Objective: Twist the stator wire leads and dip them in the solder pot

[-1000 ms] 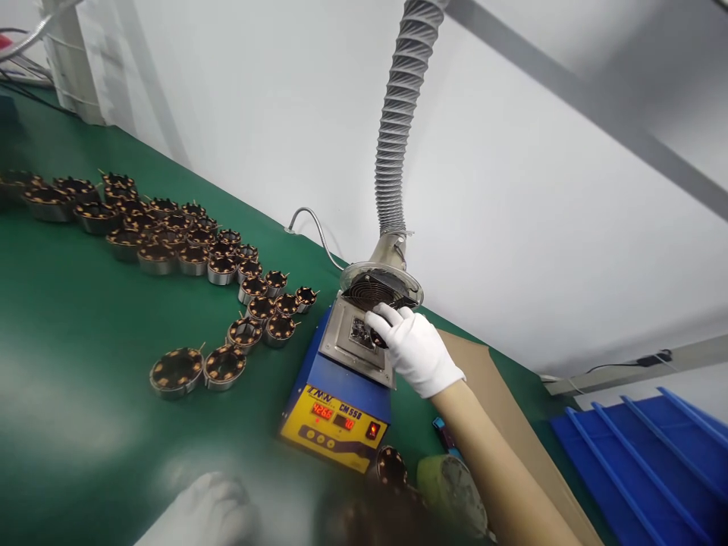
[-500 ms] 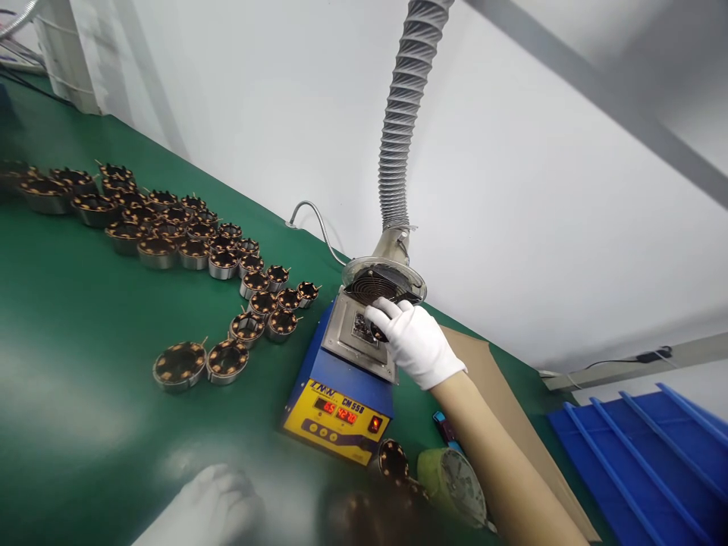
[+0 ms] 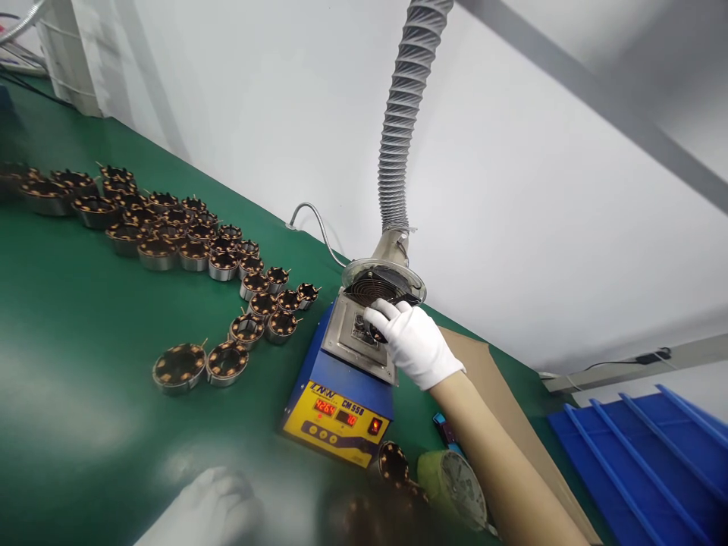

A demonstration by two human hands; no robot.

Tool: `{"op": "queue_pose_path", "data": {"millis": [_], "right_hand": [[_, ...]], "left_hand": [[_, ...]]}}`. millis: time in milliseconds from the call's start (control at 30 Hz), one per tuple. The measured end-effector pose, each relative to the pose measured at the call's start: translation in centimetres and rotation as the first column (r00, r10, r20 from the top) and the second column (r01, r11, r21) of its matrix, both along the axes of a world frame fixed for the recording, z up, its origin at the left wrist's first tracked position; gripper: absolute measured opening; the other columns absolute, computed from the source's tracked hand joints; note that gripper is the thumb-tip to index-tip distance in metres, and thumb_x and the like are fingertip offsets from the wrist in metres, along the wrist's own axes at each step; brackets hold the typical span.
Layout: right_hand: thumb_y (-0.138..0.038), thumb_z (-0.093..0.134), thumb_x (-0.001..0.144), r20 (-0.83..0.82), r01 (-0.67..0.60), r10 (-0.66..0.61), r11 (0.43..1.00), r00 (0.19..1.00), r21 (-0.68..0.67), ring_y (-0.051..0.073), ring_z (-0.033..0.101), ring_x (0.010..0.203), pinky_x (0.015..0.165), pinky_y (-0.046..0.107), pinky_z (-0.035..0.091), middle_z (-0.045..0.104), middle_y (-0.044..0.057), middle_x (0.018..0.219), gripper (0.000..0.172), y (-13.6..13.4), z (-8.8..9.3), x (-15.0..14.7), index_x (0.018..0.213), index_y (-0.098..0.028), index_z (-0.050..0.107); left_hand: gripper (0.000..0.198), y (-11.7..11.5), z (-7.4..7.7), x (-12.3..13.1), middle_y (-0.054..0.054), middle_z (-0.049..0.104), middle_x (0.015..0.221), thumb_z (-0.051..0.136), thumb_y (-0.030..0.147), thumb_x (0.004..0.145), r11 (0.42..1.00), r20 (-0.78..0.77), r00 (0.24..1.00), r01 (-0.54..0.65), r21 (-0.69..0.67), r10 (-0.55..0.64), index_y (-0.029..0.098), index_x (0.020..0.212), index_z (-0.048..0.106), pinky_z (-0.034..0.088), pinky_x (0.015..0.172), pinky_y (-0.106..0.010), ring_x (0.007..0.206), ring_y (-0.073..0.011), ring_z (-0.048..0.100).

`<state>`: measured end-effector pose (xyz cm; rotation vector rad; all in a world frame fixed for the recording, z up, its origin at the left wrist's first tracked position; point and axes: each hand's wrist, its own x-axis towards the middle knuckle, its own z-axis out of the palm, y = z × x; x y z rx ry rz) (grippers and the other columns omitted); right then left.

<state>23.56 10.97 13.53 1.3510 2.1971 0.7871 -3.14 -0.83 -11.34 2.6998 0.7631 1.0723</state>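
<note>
My right hand [image 3: 412, 340], in a white glove, is closed on a dark round stator [image 3: 375, 331] and holds it over the metal well of the blue and yellow solder pot [image 3: 344, 379]. My left hand [image 3: 208, 508], also gloved, lies blurred at the bottom edge on the green mat; its fingers are smeared. Another copper-wound stator [image 3: 392, 462] lies just in front of the pot.
Many copper-wound stators [image 3: 187, 243] spread in rows over the green mat [image 3: 85, 364] to the left. A ribbed extraction hose [image 3: 401, 121] ends in a fan grille [image 3: 381, 282] behind the pot. Blue bins [image 3: 642, 455] stand at right, cardboard [image 3: 483, 371] beneath my arm.
The view has shifted slightly. My right hand stays on the stator over the pot, and the red display digits have changed.
</note>
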Motion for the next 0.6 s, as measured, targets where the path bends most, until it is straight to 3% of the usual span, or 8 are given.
{"op": "queue_pose_path", "data": {"millis": [100,333,500,600], "right_hand": [[-0.009,0.047,0.084,-0.003,0.005,-0.005,1.0,1.0,-0.005,0.022,0.052,0.079,0.052,0.03,0.032,0.058,0.007,0.119,0.04,-0.1,0.1,0.1,0.121,-0.025,0.049],[-0.009,0.046,0.085,0.003,0.005,-0.005,1.0,1.0,-0.003,0.022,0.053,0.078,0.05,0.031,0.029,0.059,0.006,0.116,0.04,-0.3,0.2,0.1,0.121,-0.025,0.05],[-0.009,0.048,0.083,-0.011,-0.021,0.021,1.0,1.0,0.007,0.021,0.052,0.076,0.049,0.031,0.025,0.059,0.006,0.116,0.04,-0.5,0.2,-0.1,0.119,-0.026,0.051],[-0.01,0.048,0.085,-0.053,-0.016,0.018,0.999,0.998,0.036,0.021,0.053,0.078,0.052,0.031,0.029,0.06,0.006,0.115,0.037,-1.1,0.3,0.2,0.117,-0.026,0.052]], "left_hand": [[0.024,0.1,-0.4,0.0,0.001,0.069,0.084,0.04,0.041,0.092,1.0,-0.028,1.0,0.009,0.018,-0.009,0.026,0.095,0.058,0.047,0.069,-0.023,0.074,-0.0161,0.062],[0.027,-0.2,0.4,-0.1,0.001,0.069,0.083,0.037,0.042,0.093,1.0,-0.01,1.0,-0.006,0.019,0.006,0.026,0.096,0.059,0.047,0.067,-0.022,0.073,-0.0148,0.062],[0.024,-0.4,1.0,-0.1,-0.001,0.069,0.088,0.041,0.04,0.091,0.992,-0.027,0.999,-0.036,-0.117,0.034,0.026,0.094,0.06,0.047,0.076,-0.025,0.082,-0.0168,0.062],[0.026,-0.1,0.5,-0.1,0.0,0.069,0.081,0.039,0.041,0.092,0.999,0.024,1.0,0.005,-0.047,-0.004,0.026,0.091,0.061,0.047,0.071,-0.022,0.073,-0.0154,0.062]]}}
